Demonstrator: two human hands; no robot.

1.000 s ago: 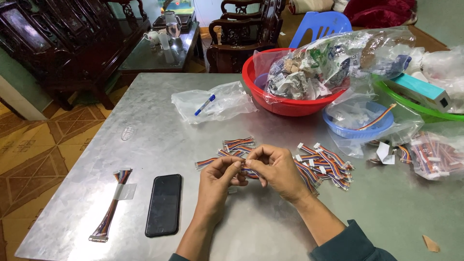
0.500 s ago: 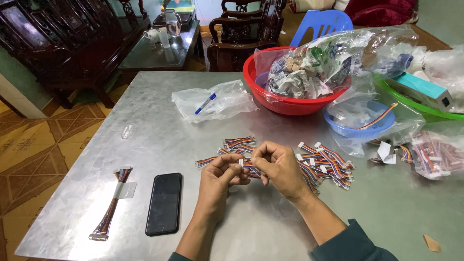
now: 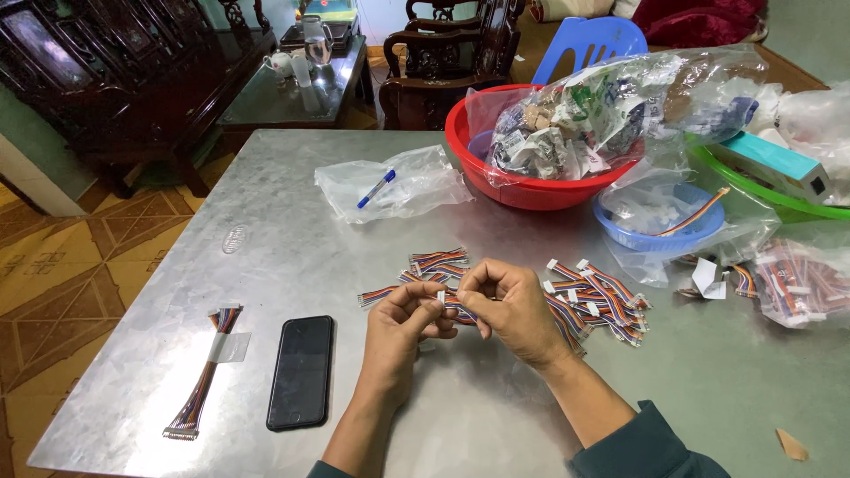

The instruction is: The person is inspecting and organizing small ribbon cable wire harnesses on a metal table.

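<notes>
A dull grey metal table, scuffed and faintly shiny, carries everything. At its left edge lies a long bundle of thin multicoloured wires, bound near the top by a band of pale tape and ending in a flat white plug. Just to its right lies a black phone, a smooth glossy slab, face up. Further back sits a crumpled clear plastic bag with a blue and white pen inside.

Near the table's middle, the left hand is curled narrow, thumb and forefinger pinched on a short ribbon cable of striped wires with a small white plug at its end. The right hand is likewise closed, its fingers folded over the same cable, and the two hands meet knuckle to knuckle above the tabletop. One loose cable end pokes out left of the hands.

Behind them lie a few more short cables, and to the right a larger heap of them, all with white plugs. Beyond stands a round red plastic bowl holding a clear bag of crumpled scraps, then a shallow blue basket.
</notes>
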